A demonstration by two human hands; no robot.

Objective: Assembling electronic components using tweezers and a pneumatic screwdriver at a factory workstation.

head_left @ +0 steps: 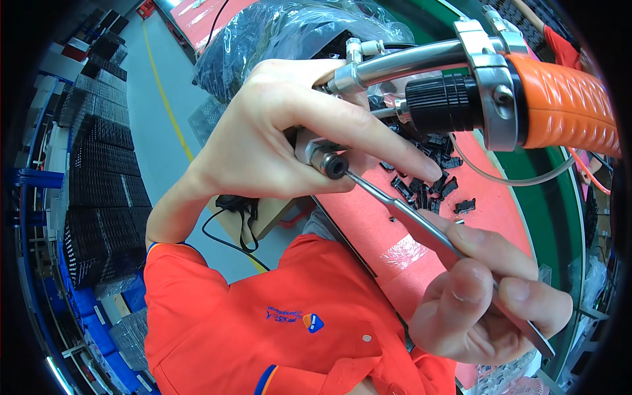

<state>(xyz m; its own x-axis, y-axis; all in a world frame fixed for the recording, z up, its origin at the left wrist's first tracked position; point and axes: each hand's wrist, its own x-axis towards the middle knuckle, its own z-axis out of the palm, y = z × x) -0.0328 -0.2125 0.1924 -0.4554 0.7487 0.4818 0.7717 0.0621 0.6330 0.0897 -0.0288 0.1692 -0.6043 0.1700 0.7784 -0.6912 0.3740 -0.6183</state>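
My left hand [263,125] is closed around the metal nozzle fitting [327,162] at the front of an orange-handled power screwdriver [559,102]. The index finger stretches out over the work surface, and the fitting's round dark opening faces my right hand. Between the thumb and fingers of my right hand [487,296] are slim metal tweezers [421,220]. Their thin tip touches or nearly touches the rim of the opening; I cannot tell which. A metal clamp [490,85] joins the screwdriver's body to a steel tube [415,62] alongside its black ribbed collar [441,102].
Several small black plastic parts [428,187] lie on the pink mat [368,230] beneath the hands. A large clear plastic bag [263,39] stands at the back. A clear hose [520,181] loops on the right over a green surface [559,217]. Stacked black trays [105,178] line the left.
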